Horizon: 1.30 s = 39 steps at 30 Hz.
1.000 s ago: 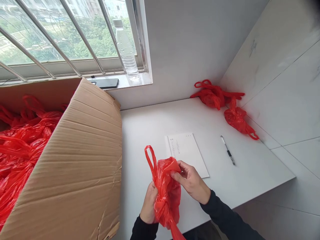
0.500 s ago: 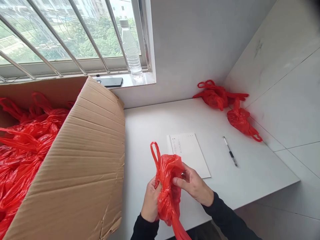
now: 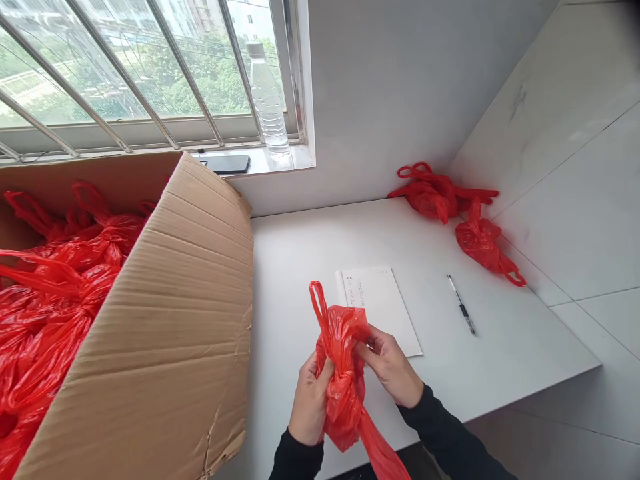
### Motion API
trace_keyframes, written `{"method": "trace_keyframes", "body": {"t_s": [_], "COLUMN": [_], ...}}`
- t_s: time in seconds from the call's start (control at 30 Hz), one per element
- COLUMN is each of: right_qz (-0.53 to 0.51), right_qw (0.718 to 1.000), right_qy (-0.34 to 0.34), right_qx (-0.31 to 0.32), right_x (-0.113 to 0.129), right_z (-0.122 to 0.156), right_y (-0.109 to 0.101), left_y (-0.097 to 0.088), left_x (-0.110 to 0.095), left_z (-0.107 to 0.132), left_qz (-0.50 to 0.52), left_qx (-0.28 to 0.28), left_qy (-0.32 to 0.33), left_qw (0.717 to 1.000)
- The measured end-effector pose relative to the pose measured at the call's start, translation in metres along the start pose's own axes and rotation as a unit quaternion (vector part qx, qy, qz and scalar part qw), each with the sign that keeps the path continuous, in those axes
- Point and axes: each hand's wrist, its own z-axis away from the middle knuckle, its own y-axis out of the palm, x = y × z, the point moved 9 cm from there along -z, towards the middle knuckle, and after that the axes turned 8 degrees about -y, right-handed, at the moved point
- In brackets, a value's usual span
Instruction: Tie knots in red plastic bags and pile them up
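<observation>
Between my two hands is a red plastic bag (image 3: pixel 345 373), bunched and twisted at its middle. One looped handle sticks up at the top, and a long red end trails down to the lower right. My left hand (image 3: pixel 311 403) grips the bag from the left, thumb pressed on the twisted part. From the right, my right hand (image 3: pixel 393 367) pinches the bag near its upper opening, with thumb and fingers partly inside the folds. Whatever the bag contains is hidden. Behind the bag lies a white notebook (image 3: pixel 387 307) with small print, partly covered by it.
A large cardboard box (image 3: pixel 175 320) full of knotted red bags (image 3: pixel 75 287) stands at left. A pen (image 3: pixel 461 305) lies right of the notebook. More red bags (image 3: pixel 435 193) sit at the back right corner. On the windowsill are a water bottle (image 3: pixel 269 100) and a phone (image 3: pixel 225 164).
My left thumb has come over the bag's twisted middle, and my right thumb has tucked into its folds. The bag has shifted slightly right, its trailing end swinging further right.
</observation>
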Motion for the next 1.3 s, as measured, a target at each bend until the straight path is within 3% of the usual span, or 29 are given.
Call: {"method": "trace_keyframes", "body": {"t_s": [0.23,0.43,0.53,0.67,0.83,1.07,1.3], "right_qz": [0.030,0.073,0.046,0.013,0.057,0.036,0.021], "right_qw": [0.997,0.995,0.996,0.996,0.998,0.998,0.999], "right_qy": [0.028,0.070,0.082,0.068,0.024,0.039,0.031], "right_qx": [0.069,-0.010,0.004,0.054,-0.018,0.024,-0.039], "right_x": [-0.001,-0.025,-0.029,-0.021,-0.011,-0.012,-0.007], "right_z": [0.007,0.014,0.014,0.012,0.009,0.009,0.010], "right_y": [0.013,-0.002,0.002,0.012,-0.004,0.003,-0.004], "left_y": [-0.009,-0.013,-0.015,-0.014,-0.013,-0.007,0.000], "left_x": [-0.007,-0.017,-0.017,-0.010,-0.009,-0.024,-0.026], "left_z": [0.002,0.008,0.010,0.008,0.005,0.009,0.007], "left_qz": [0.031,0.137,0.143,0.121,0.063,-0.032,-0.084], "left_qx": [-0.036,-0.054,-0.055,-0.034,-0.022,-0.012,0.013], "left_qy": [0.018,0.015,0.020,0.018,0.042,0.057,0.067], "left_qw": [0.999,0.989,0.988,0.992,0.997,0.998,0.994]}}
